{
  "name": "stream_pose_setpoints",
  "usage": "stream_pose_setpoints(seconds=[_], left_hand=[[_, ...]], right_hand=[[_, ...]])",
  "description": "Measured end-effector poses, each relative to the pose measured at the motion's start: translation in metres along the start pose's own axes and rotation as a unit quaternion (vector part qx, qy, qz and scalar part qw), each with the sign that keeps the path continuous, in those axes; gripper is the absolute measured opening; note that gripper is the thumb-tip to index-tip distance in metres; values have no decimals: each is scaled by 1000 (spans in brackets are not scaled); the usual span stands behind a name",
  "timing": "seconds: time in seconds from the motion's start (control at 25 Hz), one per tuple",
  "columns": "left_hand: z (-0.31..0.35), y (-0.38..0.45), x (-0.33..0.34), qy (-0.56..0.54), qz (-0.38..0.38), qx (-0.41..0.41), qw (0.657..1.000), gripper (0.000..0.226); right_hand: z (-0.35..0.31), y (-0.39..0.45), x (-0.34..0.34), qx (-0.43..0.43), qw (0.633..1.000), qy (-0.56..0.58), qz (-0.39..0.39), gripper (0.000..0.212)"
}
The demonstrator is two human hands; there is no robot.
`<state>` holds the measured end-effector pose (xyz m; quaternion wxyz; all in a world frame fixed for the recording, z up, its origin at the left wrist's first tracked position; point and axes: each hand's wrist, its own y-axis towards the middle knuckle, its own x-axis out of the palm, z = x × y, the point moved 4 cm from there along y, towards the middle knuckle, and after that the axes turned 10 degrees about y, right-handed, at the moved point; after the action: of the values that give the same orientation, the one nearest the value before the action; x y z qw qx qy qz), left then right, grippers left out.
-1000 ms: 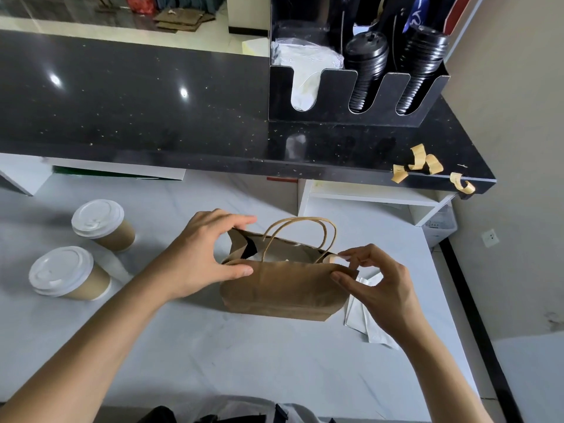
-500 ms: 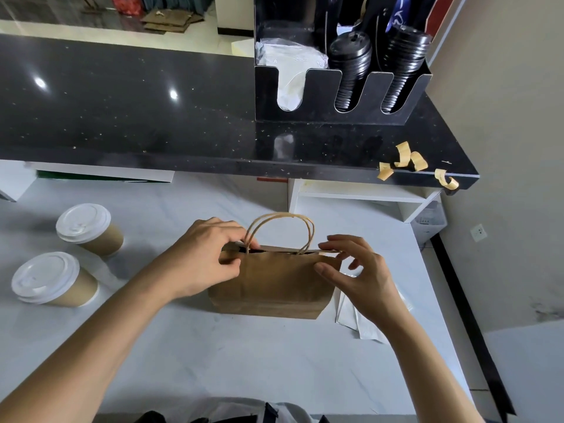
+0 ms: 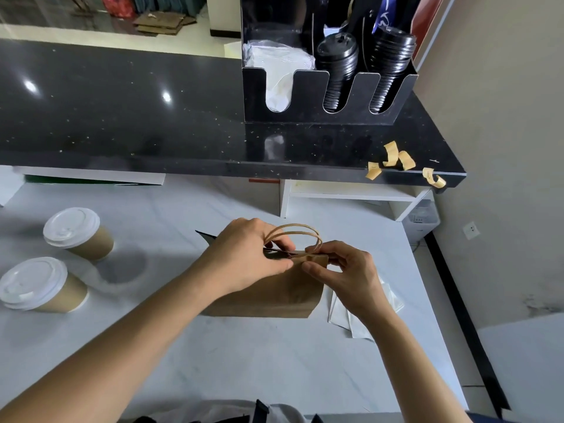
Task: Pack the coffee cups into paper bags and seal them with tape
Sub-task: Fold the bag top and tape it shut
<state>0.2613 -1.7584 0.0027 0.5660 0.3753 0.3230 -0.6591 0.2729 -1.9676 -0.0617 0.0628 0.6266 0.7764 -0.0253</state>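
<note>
- Two coffee cups (image 3: 80,232) (image 3: 39,285) with white lids stand unpacked at the far left of the white table (image 3: 244,355), close together but apart, well clear of the bag.
- One brown paper bag (image 3: 274,294) stands upright mid-table, its twisted handles (image 3: 294,233) arching above the mouth. Whether a cup is already inside cannot be told; the mouth is pressed nearly flat.
- Left hand (image 3: 244,257) pinches the bag's top edge, fingers curled round it near the handles.
- Right hand (image 3: 341,270) pinches the same top edge from the right, thumb and forefinger around a small tan strip (image 3: 314,258), likely tape going over the fold.
- Judgement: sealing of this bag is under way, not finished; the two cups on the left remain to be bagged and taped.
- More tape strips (image 3: 393,157) hang curled on the near right edge of the black counter (image 3: 122,117), above and beyond the bag.
- White paper (image 3: 354,319) lies flat just right of the bag, under the right wrist.
- Room: open table near and left of the bag; the right table edge is close, and the counter overhangs the far side, limiting upward reach there.
</note>
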Motion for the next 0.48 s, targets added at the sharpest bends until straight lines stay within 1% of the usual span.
stream_pose_setpoints(seconds=[0.16,0.24,0.36,0.48], left_hand=[[9,7,14,-12,4,-13,1000,12],[8,7,17,-21,3,-12,1000,9],[4,7,18,-34,0,-20,999,10],[3,7,18,-35,11,-29,999,11]], right_hand=[[0,-1,-2,-8,1000,-10,-1,22],[-2,-2,-4,-2,1000,-15,-17,22],[-3,-1,-9,17,998,-14,-60,19],[-3,2,-13,9,998,-28,-64,18]])
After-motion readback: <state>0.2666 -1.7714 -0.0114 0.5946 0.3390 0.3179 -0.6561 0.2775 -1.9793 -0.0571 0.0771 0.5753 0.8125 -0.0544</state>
